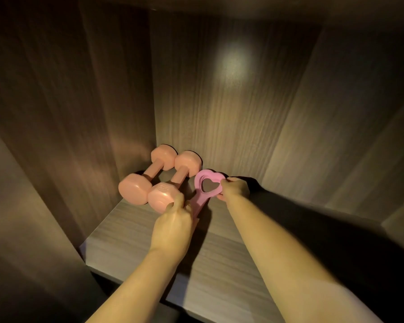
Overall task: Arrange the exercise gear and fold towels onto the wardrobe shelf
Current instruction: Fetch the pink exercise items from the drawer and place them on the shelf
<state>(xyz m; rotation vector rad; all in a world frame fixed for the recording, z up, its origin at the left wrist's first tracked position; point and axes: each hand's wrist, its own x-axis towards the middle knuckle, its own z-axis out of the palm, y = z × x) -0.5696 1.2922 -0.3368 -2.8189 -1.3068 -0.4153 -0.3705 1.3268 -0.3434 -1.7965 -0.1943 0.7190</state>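
The right hand (234, 188) pinches the pink heart-shaped trainer (207, 174) at its heart end, and the left hand's (173, 220) grip is closed round its tail. It sits at three o'clock of the dumbbells (160, 199). Best to lower it flat onto the shelf (219, 264), parallel to them.

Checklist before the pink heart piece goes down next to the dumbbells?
1. Right hand pinches the heart piece at its heart end: ok.
2. Left hand holds its lower strap end: ok.
3. Dumbbells lie side by side at the back left: ok.
4. Bare shelf right of the dumbbells for placing: ok.
5. Strap clear of the near dumbbell: cannot tell, the left hand hides it.
6. Piece resting on the shelf: cannot tell.
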